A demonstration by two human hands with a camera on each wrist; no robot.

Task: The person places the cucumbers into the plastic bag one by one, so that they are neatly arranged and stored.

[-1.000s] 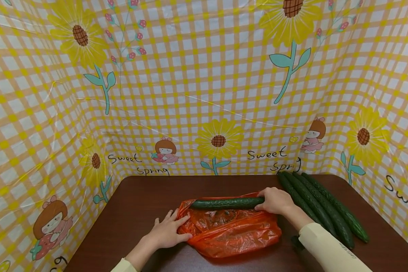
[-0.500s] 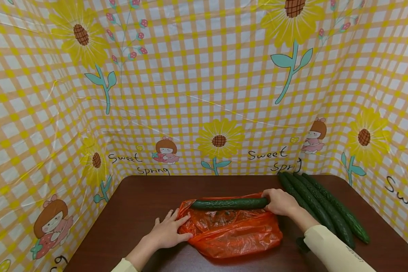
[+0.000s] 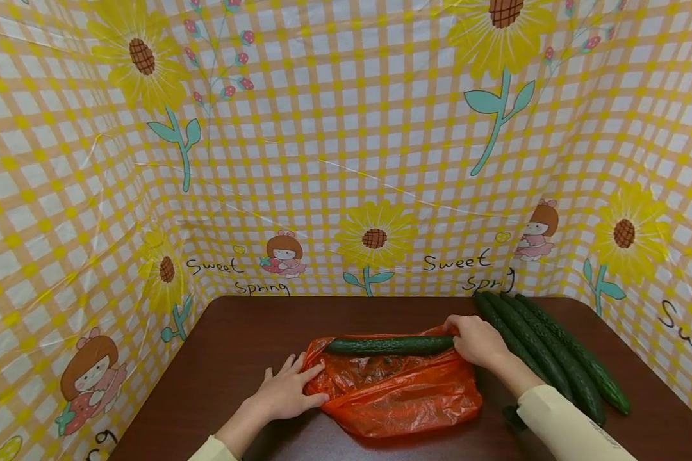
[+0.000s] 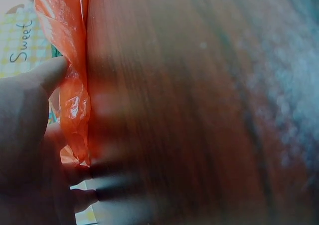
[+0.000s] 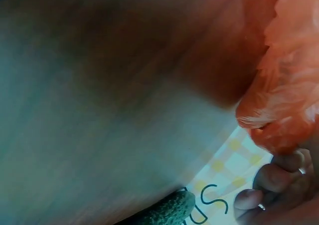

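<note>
Cucumber lies in the orange plastic bag's far side, seemingly almost packed, left hand spread against the bag's left end, right hand pinching its far-right edge, loose cucumbers remaining unbagged on the counter's right.

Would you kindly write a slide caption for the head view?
Hands at a red bag, a cucumber lying in its opening.

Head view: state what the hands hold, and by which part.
The right hand appears to grip the red bag by its back right rim; the left hand only rests on the left end.
</note>
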